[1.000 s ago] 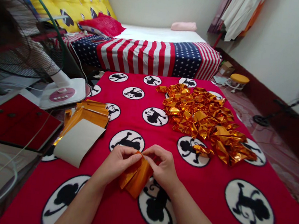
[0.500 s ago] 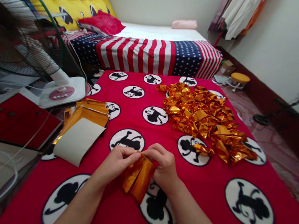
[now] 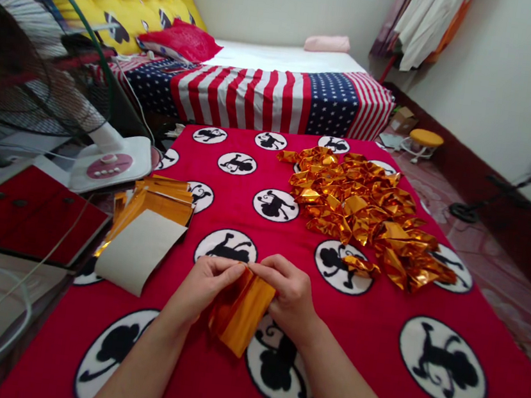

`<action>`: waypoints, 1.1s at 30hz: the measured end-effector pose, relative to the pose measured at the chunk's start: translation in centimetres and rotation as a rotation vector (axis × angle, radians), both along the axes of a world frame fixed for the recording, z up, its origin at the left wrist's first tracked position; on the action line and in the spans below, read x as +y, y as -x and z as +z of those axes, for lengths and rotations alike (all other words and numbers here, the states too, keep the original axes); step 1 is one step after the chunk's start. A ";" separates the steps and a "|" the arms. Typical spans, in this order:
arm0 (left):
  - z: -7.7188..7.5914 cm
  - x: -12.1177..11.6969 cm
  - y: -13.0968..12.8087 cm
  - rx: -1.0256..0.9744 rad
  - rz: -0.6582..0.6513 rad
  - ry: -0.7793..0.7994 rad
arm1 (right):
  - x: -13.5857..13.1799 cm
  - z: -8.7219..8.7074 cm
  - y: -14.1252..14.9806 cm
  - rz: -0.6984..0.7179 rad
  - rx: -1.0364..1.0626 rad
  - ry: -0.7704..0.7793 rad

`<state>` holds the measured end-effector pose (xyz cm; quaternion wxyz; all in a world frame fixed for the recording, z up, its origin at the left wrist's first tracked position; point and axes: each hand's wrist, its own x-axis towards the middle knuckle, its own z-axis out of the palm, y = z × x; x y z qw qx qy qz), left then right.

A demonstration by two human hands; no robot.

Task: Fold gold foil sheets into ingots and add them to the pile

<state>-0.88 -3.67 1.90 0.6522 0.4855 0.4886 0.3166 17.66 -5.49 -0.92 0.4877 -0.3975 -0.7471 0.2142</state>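
Gold foil piece (image 3: 245, 322) hangs between my left hand (image 3: 207, 287) and right hand (image 3: 290, 290), both pinching its top edge. Lower end just swung leftward; I judge it mid-fold. Crumpled foil (image 3: 359, 201) beyond right hand; stacked sheets (image 3: 163, 204) left.

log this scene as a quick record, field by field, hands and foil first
left hand: pinching the orange foil at its top edge
right hand: holding the same foil's top, close beside the left hand
left pile: flat orange sheets, a pale sheet at the near end
right pile: crinkled shiny orange pieces, one small piece nearer
surface: red cloth, black figures in white circles
far left: fan
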 end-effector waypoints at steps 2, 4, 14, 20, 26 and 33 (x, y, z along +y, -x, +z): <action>0.0 0.0 0.0 0.008 0.006 -0.006 | 0.0 0.1 0.3 0.009 0.116 0.076; 0.1 0.1 -0.1 0.021 0.003 -0.016 | 0.0 0.3 0.5 0.005 0.221 0.158; 0.5 0.0 -0.2 0.003 -0.081 -0.005 | -0.2 0.5 0.6 -0.017 0.278 0.230; 0.3 0.0 -0.2 0.012 -0.088 -0.024 | -0.1 0.3 0.3 0.005 0.185 0.146; 0.0 0.1 -0.2 0.002 -0.084 -0.026 | 0.1 0.3 0.1 0.006 0.165 0.122; 0.9 -0.2 -0.3 -0.038 -0.107 -0.011 | -0.1 0.8 0.5 -0.024 0.261 0.130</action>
